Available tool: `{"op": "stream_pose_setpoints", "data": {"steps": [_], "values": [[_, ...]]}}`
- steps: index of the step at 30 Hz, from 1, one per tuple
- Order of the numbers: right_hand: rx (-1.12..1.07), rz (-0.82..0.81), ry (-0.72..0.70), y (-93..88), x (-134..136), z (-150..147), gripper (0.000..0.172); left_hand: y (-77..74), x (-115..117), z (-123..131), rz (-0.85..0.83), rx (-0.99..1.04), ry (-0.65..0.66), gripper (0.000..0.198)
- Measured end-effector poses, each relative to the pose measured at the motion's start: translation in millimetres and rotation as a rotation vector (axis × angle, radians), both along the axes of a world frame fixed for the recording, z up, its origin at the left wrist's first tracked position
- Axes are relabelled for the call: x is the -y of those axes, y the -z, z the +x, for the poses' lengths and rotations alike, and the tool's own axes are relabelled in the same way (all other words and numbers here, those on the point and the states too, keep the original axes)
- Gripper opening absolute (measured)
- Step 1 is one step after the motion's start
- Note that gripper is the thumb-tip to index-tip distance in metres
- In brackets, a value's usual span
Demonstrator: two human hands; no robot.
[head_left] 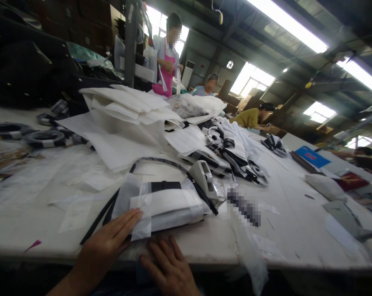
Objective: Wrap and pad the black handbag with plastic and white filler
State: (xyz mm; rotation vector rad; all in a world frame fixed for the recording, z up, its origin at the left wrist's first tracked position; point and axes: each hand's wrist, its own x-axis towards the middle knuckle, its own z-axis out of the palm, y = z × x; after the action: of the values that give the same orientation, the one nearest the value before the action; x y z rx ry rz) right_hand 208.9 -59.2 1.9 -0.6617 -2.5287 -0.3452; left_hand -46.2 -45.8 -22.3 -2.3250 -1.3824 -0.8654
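Observation:
A handbag (173, 205) wrapped in white sheet lies at the table's front edge, with its dark clasp strip showing at the top. Its black strap (157, 159) arches behind it, sleeved in clear film. A translucent strip (143, 224) runs down the bag's left part and hangs over its lower edge. My left hand (107, 236) lies on the bag's lower left corner, fingers stretched, tips touching the strip. Just below the bag, my right hand (170, 263) is open with fingers spread near the table edge, holding nothing. A grey tape dispenser (201, 176) stands against the bag's right side.
White sheets (121, 119) are heaped behind the bag. Wrapped black straps and bags (226, 156) pile up at right. Coiled straps (46, 137) lie at left. Clear plastic film (250, 250) hangs over the front edge. Several co-workers, one in a pink apron (166, 65), are beyond the table.

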Motion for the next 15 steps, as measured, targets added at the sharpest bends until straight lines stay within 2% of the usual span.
{"op": "stream_pose_setpoints", "data": {"steps": [3, 7, 11, 15], "values": [[-0.099, -0.048, -0.065, 1.9, -2, -12, 0.030, 2.1, -1, -1, -0.008, -0.010, 0.002, 0.049], [-0.251, -0.093, -0.156, 7.9, -2, -23, 0.025, -3.4, 1, 1, 0.012, -0.010, 0.001, 0.048], [-0.308, -0.050, -0.177, 19.3, 4, -24, 0.022, -9.2, 2, 3, 0.025, -0.015, -0.011, 0.047], [-0.371, -0.005, -0.177, 32.2, 9, -28, 0.019, -7.1, 1, 3, 0.026, -0.017, -0.005, 0.047]]}}
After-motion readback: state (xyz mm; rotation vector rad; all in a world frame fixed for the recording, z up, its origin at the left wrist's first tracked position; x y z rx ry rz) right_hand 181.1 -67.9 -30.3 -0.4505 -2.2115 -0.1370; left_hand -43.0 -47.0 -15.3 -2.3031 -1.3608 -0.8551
